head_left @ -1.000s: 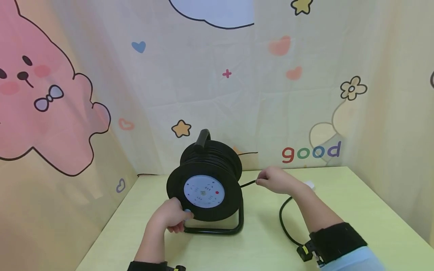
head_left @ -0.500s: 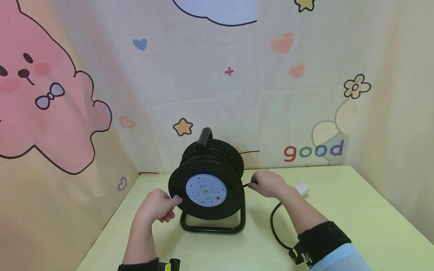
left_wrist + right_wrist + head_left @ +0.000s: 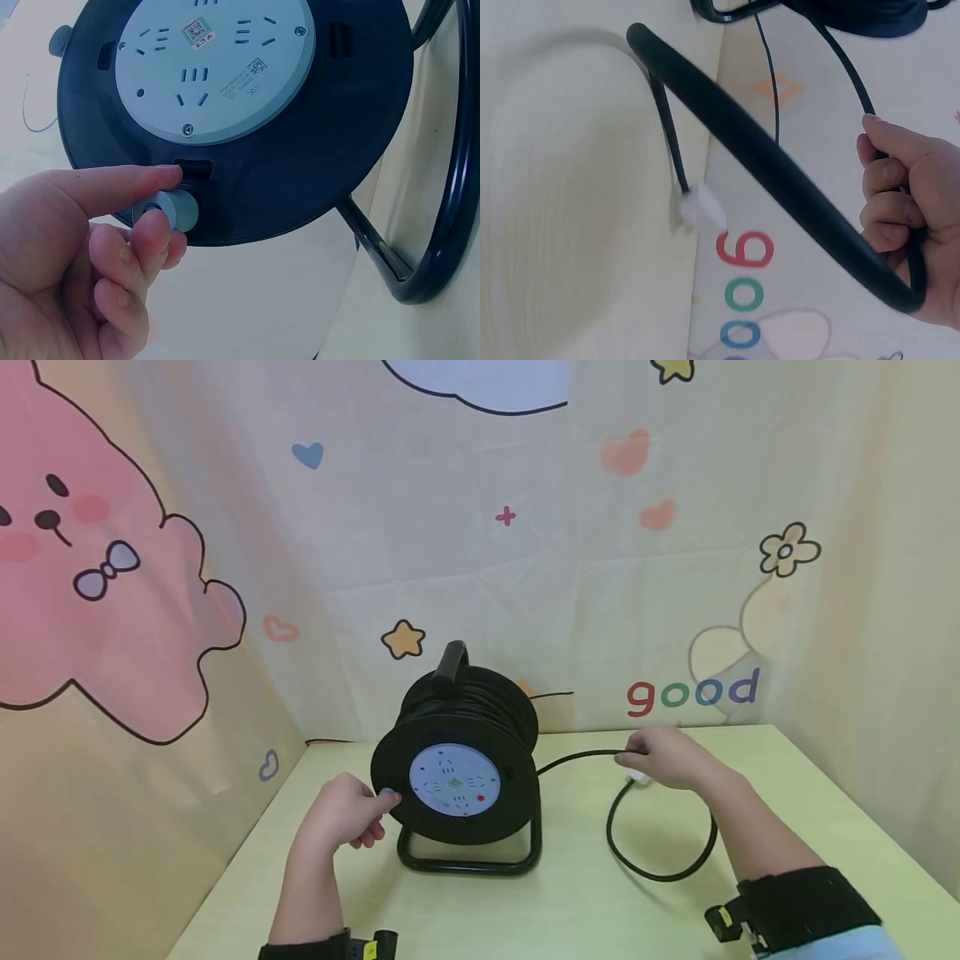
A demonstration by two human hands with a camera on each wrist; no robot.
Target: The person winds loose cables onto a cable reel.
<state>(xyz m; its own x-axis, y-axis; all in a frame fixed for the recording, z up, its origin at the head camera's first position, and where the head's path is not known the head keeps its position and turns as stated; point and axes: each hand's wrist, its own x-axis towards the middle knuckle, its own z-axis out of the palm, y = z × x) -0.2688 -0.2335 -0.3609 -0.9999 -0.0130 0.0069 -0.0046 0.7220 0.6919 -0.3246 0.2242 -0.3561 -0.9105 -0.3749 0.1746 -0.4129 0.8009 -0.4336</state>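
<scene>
A black cable reel (image 3: 480, 710) with a pale round socket panel (image 3: 454, 780) stands on its tubular frame on the table. With thumb and fingers my left hand (image 3: 349, 814) pinches the small grey crank knob (image 3: 180, 210) at the lower left of the reel's front disc. My right hand (image 3: 667, 758), to the right of the reel, grips the black cable (image 3: 573, 755) that runs out from the drum. Past this hand the cable loops down over the table and ends in a white plug (image 3: 702, 208).
The pale yellow table (image 3: 600, 902) has a printed curtain (image 3: 465, 552) right behind it, with another curtain side on the left. The reel's carrying handle (image 3: 451, 665) rises at the top. A thin dark line (image 3: 551, 695) shows on the curtain behind the reel.
My right hand first moves in toward the reel, then out to the right, with a longer stretch of cable now showing. My left hand has moved slightly left and up with the crank knob.
</scene>
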